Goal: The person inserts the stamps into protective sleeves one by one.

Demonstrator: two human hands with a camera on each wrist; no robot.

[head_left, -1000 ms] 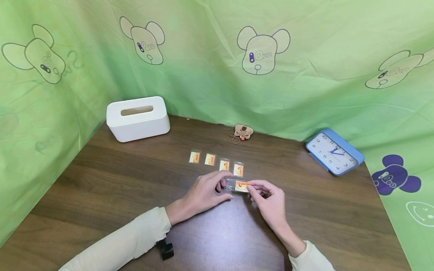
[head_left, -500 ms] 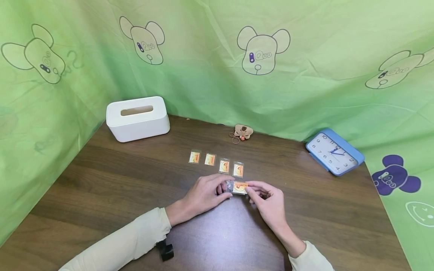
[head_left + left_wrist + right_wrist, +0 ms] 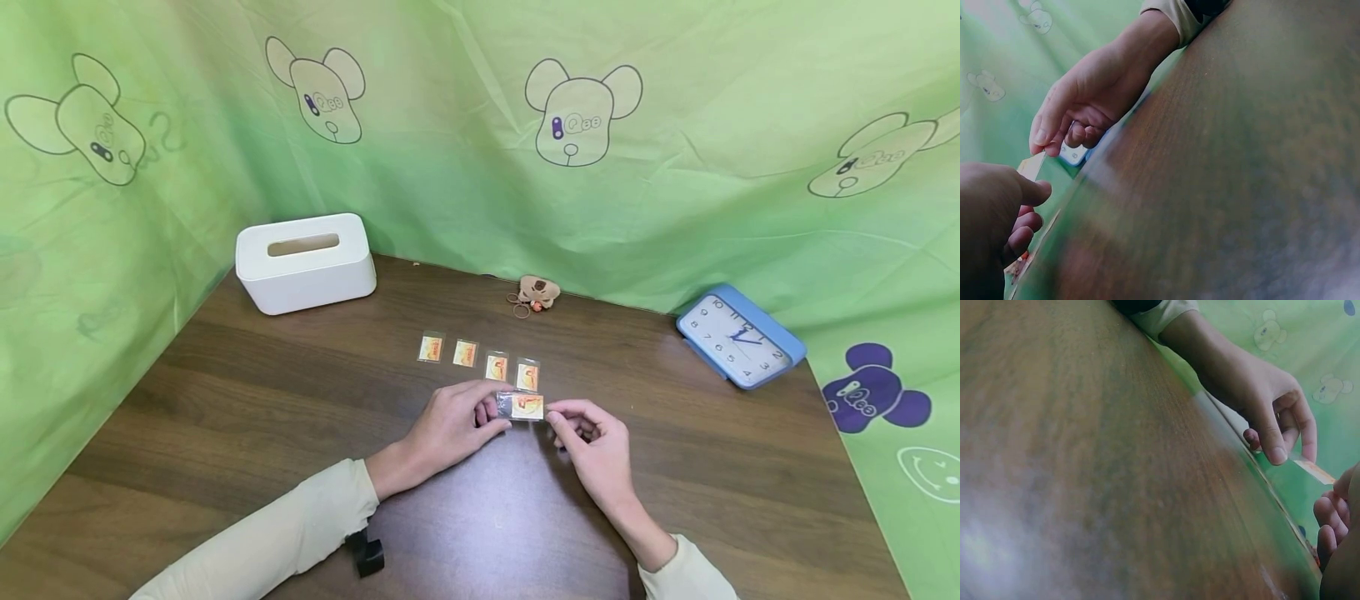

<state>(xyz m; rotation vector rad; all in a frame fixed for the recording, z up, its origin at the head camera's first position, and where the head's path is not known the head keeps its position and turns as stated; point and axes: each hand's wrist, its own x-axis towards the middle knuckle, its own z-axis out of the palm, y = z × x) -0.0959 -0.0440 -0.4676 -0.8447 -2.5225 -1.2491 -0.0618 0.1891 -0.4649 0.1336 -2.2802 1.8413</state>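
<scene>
A small clear plastic sleeve with an orange-and-yellow card [image 3: 528, 407] in it is held between the two hands, lying crosswise. My left hand [image 3: 453, 421] has its index finger and thumb at the two long sides of the sleeve's clear left end, its other fingers curled behind. The right hand [image 3: 596, 437] pinches at the right end with thumb and index finger; in the left wrist view the card [image 3: 1031, 166] shows between both hands. Just beyond, similar sleeved cards lie in a row: two to the left, one in the middle [image 3: 496, 366] and one at the right [image 3: 527, 377].
A white tissue box [image 3: 307, 275] stands at the back left of the brown table [image 3: 300, 375]. A plush keychain [image 3: 538, 290] lies by the green curtain [image 3: 450, 167], and a blue clock [image 3: 741, 335] is at the back right.
The sleeved card has shifted slightly left and up, deeper into my left hand. The right fingertips have slid from over the card's printed part to its right edge.
</scene>
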